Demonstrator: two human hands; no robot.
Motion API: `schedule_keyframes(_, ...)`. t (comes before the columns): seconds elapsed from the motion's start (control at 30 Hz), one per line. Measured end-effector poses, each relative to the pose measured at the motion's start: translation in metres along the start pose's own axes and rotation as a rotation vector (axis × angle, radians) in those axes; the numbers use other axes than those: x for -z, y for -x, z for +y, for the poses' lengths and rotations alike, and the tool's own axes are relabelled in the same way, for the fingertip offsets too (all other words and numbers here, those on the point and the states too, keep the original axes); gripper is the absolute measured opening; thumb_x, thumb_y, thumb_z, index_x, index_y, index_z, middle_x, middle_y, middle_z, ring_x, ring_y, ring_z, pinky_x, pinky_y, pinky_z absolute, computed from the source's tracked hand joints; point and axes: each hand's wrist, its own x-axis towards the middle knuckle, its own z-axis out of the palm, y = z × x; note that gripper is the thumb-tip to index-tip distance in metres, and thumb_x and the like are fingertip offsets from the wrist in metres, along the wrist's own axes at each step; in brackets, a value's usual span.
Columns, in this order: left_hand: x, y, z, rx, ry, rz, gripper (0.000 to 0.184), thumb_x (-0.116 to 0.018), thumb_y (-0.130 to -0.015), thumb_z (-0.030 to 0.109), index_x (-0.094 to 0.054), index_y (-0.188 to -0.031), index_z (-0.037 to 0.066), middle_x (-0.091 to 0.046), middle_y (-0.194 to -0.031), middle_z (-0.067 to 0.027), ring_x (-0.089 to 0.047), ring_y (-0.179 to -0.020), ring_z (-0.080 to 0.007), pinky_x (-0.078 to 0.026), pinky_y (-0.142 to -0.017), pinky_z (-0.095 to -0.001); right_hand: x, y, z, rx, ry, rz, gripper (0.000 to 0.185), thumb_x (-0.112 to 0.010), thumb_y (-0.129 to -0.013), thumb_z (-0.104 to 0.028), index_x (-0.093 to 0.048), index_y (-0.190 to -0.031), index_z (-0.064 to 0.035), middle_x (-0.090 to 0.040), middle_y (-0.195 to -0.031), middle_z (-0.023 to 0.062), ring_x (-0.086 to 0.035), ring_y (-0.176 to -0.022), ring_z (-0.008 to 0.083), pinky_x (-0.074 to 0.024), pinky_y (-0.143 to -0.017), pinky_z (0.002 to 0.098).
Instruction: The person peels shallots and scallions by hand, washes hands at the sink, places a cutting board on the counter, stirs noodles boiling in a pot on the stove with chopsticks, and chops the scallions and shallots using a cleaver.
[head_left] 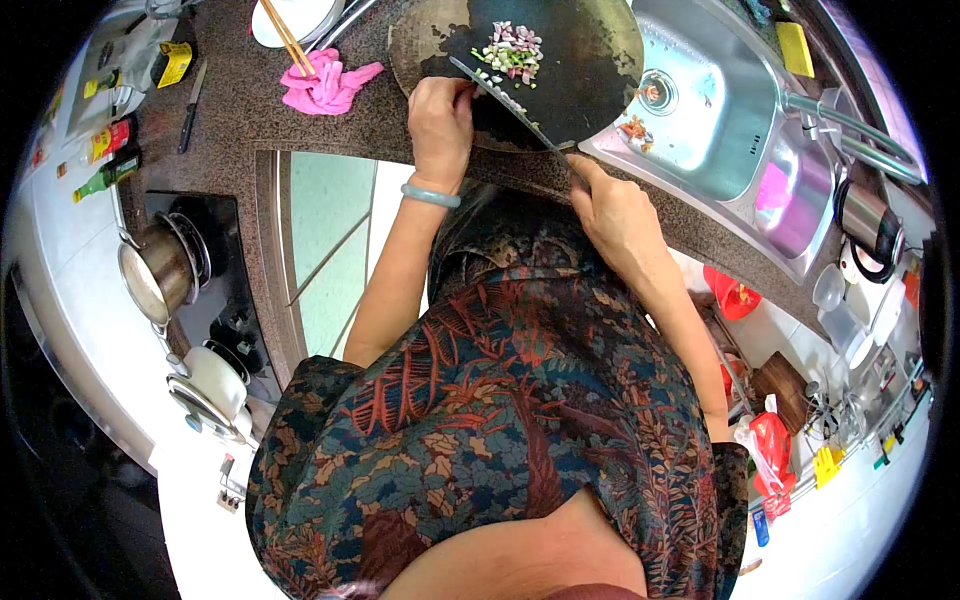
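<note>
My right hand [618, 212] grips the handle of a kitchen knife [520, 114], whose blade slants up and left over a round, dark-stained chopping board [420, 50]. Pale chopped bits cling along the blade. My left hand [440, 128], with a pale bangle at the wrist, is curled beside the blade near its tip. Its fingers are closed and partly hidden, so I cannot tell what they pinch. Just beyond the blade, a small pile of chopped purple-and-white onion pieces with green bits [512, 52] lies on the board.
Right of the board is a steel sink [745, 100] with scraps near its drain. A pink cloth [325, 85], chopsticks [284, 35] and a white bowl [275, 30] lie left. Farther left are another knife [190, 115], bottles and a pot [160, 270] on the stove.
</note>
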Motion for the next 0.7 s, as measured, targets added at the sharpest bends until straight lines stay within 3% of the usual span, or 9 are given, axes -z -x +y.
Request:
schedule_keyframes(0.1, -0.001, -0.001, 0.003, -0.001, 0.012, 0.038, 0.009, -0.065, -0.078, -0.004, -0.065, -0.086, 0.001, -0.063, -0.086, -0.015, -0.06, -0.086, -0.0357, -0.047, -0.079, -0.045, -0.007, -0.005, -0.003, 0.001, 0.015, 0.009, 0.032, -0.053, -0.094, -0.024, -0.061, -0.121, -0.0079, -0.066, -0.087, 0.03, -0.065, -0.085, 0.0477, -0.0516, -0.08, 0.0548)
schedule_keyframes(0.37, 0.004, 0.007, 0.001, 0.021, 0.027, -0.009, 0.012, -0.068, -0.079, -0.001, -0.066, -0.091, 0.001, -0.063, -0.088, -0.0158, -0.059, -0.087, -0.0364, -0.046, -0.081, -0.0444, 0.007, -0.01, 0.01, 0.116, -0.126, 0.022, 0.032, -0.052, -0.093, -0.023, -0.063, -0.117, -0.0042, -0.066, -0.091, 0.0302, -0.064, -0.088, 0.0474, -0.05, -0.081, 0.0537)
schedule_keyframes(0.47, 0.008, 0.01, 0.008, 0.073, 0.02, -0.055, 0.017, -0.071, -0.081, 0.003, -0.068, -0.097, 0.0, -0.064, -0.092, -0.0176, -0.061, -0.086, -0.0364, -0.049, -0.079, -0.0434, 0.007, -0.002, 0.008, 0.089, -0.129, 0.012, 0.033, -0.053, -0.093, -0.023, -0.063, -0.119, -0.005, -0.066, -0.089, 0.0306, -0.063, -0.087, 0.0481, -0.0499, -0.081, 0.0542)
schedule_keyframes(0.7, 0.001, 0.009, 0.003, 0.044, 0.017, -0.034, 0.02, -0.07, -0.077, -0.002, -0.064, -0.095, 0.002, -0.063, -0.089, -0.0155, -0.059, -0.089, -0.0364, -0.046, -0.08, -0.0453, 0.001, 0.003, 0.006, 0.05, -0.054, -0.013, 0.034, -0.053, -0.094, -0.026, -0.061, -0.121, -0.0074, -0.066, -0.088, 0.031, -0.064, -0.085, 0.0481, -0.0512, -0.081, 0.0544)
